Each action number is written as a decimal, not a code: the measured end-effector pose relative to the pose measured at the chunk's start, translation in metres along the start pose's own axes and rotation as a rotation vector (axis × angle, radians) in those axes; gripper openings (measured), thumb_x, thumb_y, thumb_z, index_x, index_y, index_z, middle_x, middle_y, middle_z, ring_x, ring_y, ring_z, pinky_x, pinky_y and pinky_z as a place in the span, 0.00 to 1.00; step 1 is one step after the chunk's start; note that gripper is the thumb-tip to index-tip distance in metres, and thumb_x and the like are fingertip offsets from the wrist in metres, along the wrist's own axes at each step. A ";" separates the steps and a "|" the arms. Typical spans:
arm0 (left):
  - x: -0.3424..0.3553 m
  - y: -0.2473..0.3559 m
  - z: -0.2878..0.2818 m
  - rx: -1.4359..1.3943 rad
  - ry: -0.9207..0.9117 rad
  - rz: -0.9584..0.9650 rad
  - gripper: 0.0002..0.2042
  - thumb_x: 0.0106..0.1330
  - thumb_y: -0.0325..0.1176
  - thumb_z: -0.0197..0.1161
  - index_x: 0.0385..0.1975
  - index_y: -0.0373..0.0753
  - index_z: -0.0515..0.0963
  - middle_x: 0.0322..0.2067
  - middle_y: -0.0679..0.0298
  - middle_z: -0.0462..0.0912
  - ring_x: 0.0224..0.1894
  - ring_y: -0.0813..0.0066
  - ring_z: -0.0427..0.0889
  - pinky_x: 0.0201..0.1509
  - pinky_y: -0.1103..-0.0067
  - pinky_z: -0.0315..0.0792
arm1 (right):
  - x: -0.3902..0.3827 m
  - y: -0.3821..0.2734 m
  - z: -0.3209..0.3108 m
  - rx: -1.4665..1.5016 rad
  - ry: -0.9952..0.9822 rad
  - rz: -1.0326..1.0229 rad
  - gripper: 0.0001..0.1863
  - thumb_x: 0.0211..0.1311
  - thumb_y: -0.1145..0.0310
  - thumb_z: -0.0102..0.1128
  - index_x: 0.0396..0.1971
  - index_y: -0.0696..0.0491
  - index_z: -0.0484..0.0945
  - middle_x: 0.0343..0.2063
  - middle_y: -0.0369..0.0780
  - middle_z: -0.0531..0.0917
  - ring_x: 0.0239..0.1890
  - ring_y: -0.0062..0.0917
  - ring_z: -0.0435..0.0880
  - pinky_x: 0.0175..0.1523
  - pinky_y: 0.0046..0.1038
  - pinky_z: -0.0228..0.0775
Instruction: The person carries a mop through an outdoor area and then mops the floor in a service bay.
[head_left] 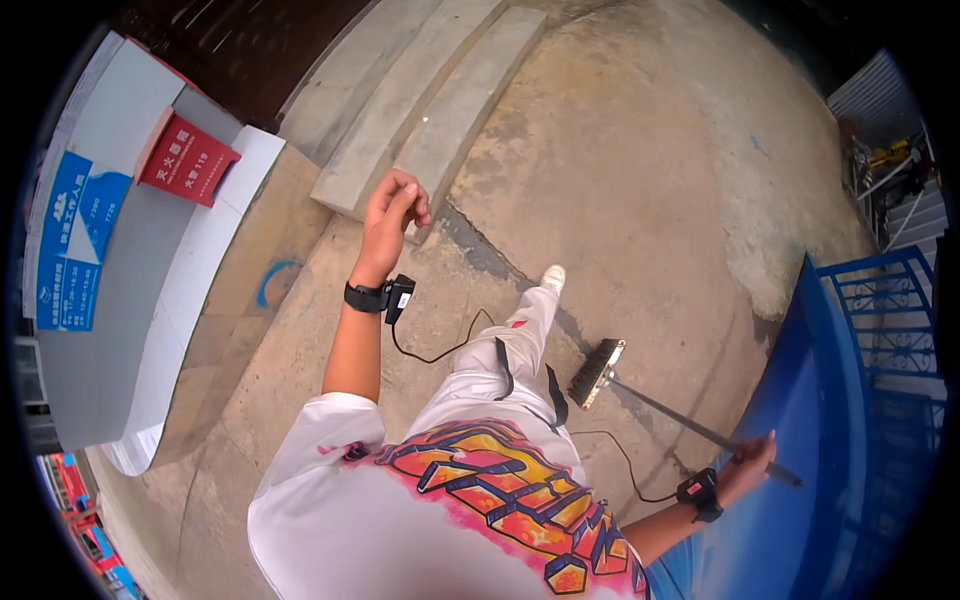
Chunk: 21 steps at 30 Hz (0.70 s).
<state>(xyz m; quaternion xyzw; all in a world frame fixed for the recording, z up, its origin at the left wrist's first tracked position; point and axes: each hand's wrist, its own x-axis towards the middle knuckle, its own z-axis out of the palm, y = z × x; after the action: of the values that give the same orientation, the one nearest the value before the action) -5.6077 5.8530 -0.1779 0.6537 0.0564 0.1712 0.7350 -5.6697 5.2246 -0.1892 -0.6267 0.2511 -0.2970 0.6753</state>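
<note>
My right hand (pixel 748 468) is closed around the dark handle of a push broom (pixel 672 412), near the handle's end. The broom's head, with dark bristles and a pale, worn back, is tilted and close to the concrete ground beside my leg. My left hand (pixel 396 207) is raised in front of me, its fingers loosely curled in, with nothing seen in them. It touches nothing; the concrete steps lie beyond it. Each wrist wears a black strap with a small box and a cable.
Low concrete steps (pixel 440 110) are ahead to the left. A white-grey wall or counter (pixel 150 270) on the left carries a red box (pixel 190 158) and a blue sign (pixel 78 240). Blue metal panel and railing (pixel 880 310) stand at right, with piled odds and ends (pixel 890 165) beyond.
</note>
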 end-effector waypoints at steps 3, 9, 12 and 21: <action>0.137 0.003 0.073 -0.113 0.015 0.090 0.08 0.80 0.37 0.52 0.39 0.41 0.70 0.31 0.66 0.73 0.34 0.75 0.74 0.40 0.78 0.67 | 0.093 -0.002 0.047 -0.016 0.073 0.026 0.24 0.77 0.65 0.59 0.19 0.47 0.61 0.16 0.28 0.54 0.20 0.15 0.52 0.27 0.25 0.45; 0.399 -0.020 0.278 -0.283 -0.103 0.143 0.08 0.79 0.38 0.52 0.40 0.42 0.70 0.32 0.66 0.73 0.34 0.74 0.74 0.40 0.77 0.66 | 0.317 0.018 0.178 -0.076 0.131 0.006 0.23 0.77 0.64 0.59 0.19 0.48 0.62 0.17 0.30 0.56 0.21 0.16 0.54 0.29 0.26 0.48; 0.534 -0.042 0.358 -0.258 -0.191 0.137 0.07 0.79 0.37 0.52 0.40 0.42 0.71 0.32 0.67 0.73 0.34 0.74 0.73 0.40 0.77 0.66 | 0.417 0.037 0.255 -0.026 0.182 0.032 0.23 0.78 0.63 0.59 0.19 0.48 0.62 0.17 0.30 0.56 0.21 0.16 0.55 0.30 0.26 0.49; 0.892 -0.113 0.557 -0.235 -0.144 0.151 0.07 0.79 0.37 0.53 0.39 0.41 0.71 0.31 0.67 0.74 0.34 0.75 0.73 0.39 0.77 0.66 | 0.739 0.087 0.471 -0.054 0.171 0.058 0.24 0.78 0.63 0.58 0.19 0.48 0.62 0.16 0.30 0.57 0.20 0.16 0.56 0.29 0.25 0.49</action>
<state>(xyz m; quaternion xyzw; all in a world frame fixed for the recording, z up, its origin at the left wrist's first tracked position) -4.5824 5.6091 -0.0857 0.5762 -0.0664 0.1842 0.7935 -4.8120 5.0273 -0.2099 -0.6094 0.3336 -0.3229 0.6427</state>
